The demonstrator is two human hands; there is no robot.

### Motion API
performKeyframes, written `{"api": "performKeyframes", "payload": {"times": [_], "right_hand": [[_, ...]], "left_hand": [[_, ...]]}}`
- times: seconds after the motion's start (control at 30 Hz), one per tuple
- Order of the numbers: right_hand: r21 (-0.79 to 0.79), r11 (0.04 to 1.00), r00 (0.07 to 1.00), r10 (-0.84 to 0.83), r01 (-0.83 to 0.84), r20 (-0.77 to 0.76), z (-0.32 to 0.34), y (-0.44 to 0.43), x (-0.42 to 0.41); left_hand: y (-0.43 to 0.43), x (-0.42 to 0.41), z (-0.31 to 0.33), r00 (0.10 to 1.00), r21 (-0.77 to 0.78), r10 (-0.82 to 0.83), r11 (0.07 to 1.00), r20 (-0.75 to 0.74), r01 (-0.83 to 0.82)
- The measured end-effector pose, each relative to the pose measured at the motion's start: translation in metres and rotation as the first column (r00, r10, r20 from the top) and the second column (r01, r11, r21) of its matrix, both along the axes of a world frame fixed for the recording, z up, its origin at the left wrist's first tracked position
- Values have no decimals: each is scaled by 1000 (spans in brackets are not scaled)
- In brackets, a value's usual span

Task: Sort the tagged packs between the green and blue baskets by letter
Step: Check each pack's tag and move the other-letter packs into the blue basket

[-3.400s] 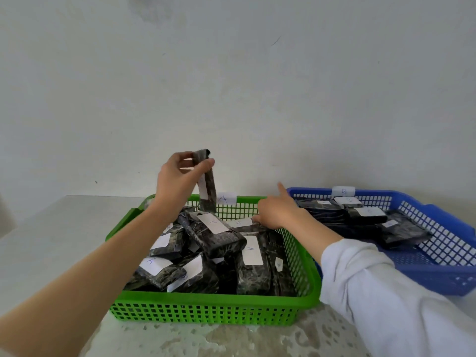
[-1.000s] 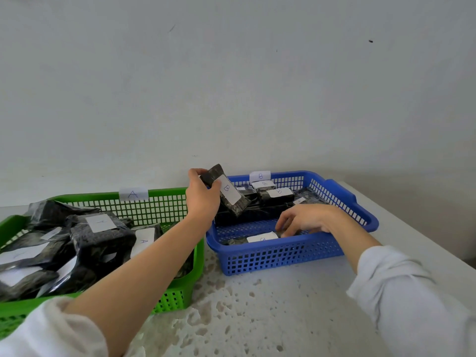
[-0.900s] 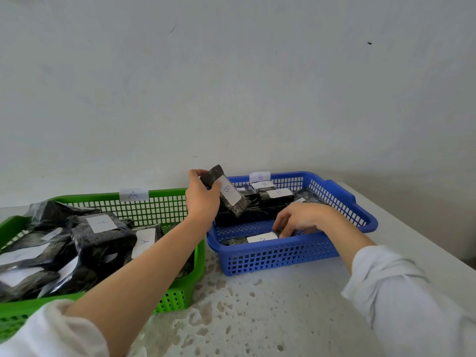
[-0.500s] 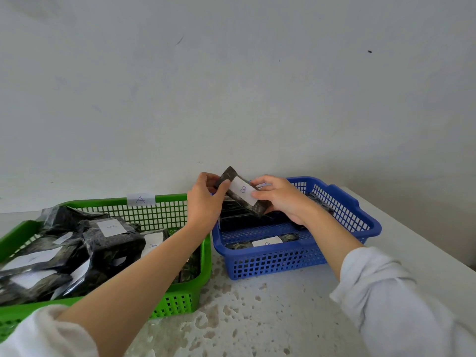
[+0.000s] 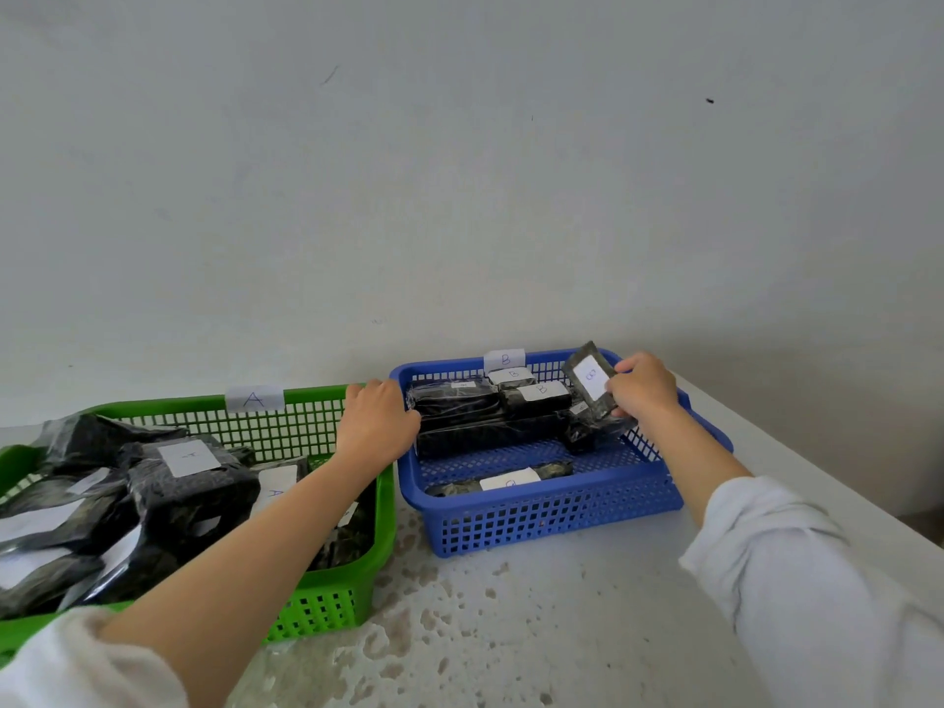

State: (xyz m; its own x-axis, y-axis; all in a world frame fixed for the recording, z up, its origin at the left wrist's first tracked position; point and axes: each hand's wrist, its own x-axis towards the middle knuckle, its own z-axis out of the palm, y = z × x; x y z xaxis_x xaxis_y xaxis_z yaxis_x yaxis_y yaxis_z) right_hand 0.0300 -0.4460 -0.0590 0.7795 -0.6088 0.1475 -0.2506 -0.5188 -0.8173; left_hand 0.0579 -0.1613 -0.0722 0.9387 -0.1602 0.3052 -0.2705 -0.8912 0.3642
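Head view: a dark pack (image 5: 591, 383) with a white tag marked B is pinched at its right edge by the right hand (image 5: 643, 385), fingers curled around it, and is held tilted over the far right corner of the blue basket (image 5: 551, 518). A paper label (image 5: 504, 359) reading B is fixed to the blue basket's far rim, and several dark tagged packs (image 5: 490, 416) are laid inside along the far side, with one more pack (image 5: 505, 481) lying near the front wall. The left hand (image 5: 377, 424) is rested, fingers curled and empty, on the blue basket's left rim, just beside the green basket (image 5: 327, 600). An A label (image 5: 254, 399) is seen on the green basket's far rim, and a heap of dark packs (image 5: 168, 493) with white tags is piled within. Both baskets are set side by side on a pale speckled surface (image 5: 536, 631) against a white wall (image 5: 459, 171).
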Motion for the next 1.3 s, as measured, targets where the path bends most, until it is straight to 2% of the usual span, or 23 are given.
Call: {"api": "performKeyframes", "payload": {"times": [0.07, 0.2, 0.3, 0.37, 0.43, 0.67, 0.73, 0.8, 0.83, 0.9, 0.97, 1.03, 1.1, 1.2, 1.3], "right_hand": [[-83, 997, 997, -10, 3, -80, -5, -4, 8], [-183, 983, 991, -28, 3, -130, -9, -6, 24], [-135, 990, 966, 0, -36, -260, -10, -7, 38], [-23, 999, 955, 37, -46, -295, -11, -7, 47], [-20, 999, 944, 25, -34, -330, -12, -7, 49], [-333, 940, 926, -67, -65, -372, -16, -3, 42], [-468, 878, 927, -91, -98, -364, -15, 0, 39], [-603, 787, 953, -72, -127, -294, -8, 7, 34], [-627, 767, 973, -19, -133, -229, -3, 14, 32], [-572, 802, 985, 151, -175, -89, 8, 39, 27], [-466, 842, 951, 309, -271, 4, 17, 74, 23], [-390, 824, 890, 455, -411, 23, 21, 114, 18], [-383, 763, 822, 569, -521, 17, 24, 154, 13], [-401, 659, 718, 696, -636, 5, 23, 208, 6], [-364, 516, 589, 799, -775, -120, 21, 246, 3]], "left_hand": [[-1, 1, -4, 1000, -35, 17, 999, 6, -17], [1, 4, -10, 999, -59, 14, 998, 35, -11], [1, 6, -11, 998, -55, 15, 998, 56, -12], [1, 7, -13, 997, -56, 16, 998, 71, -12], [1, 7, -14, 997, -62, 16, 998, 79, -11], [0, 5, -13, 995, -113, 27, 993, 94, -16], [0, 5, -13, 995, -107, 27, 994, 93, -17], [1, 4, -11, 995, -86, 24, 996, 102, -15], [1, 3, -10, 994, -78, 20, 997, 108, -12], [3, -1, -6, 994, -78, 5, 997, 109, 3], [10, -5, 2, 996, -97, 1, 995, 85, 8], [28, -9, 11, 996, -55, 19, 998, 87, -14], [56, -12, 21, 995, 84, 34, 996, 98, -43], [108, -18, 35, 995, 274, 98, 957, 17, -99], [156, -27, 46, 985, 441, 142, 893, -101, -84]]}}
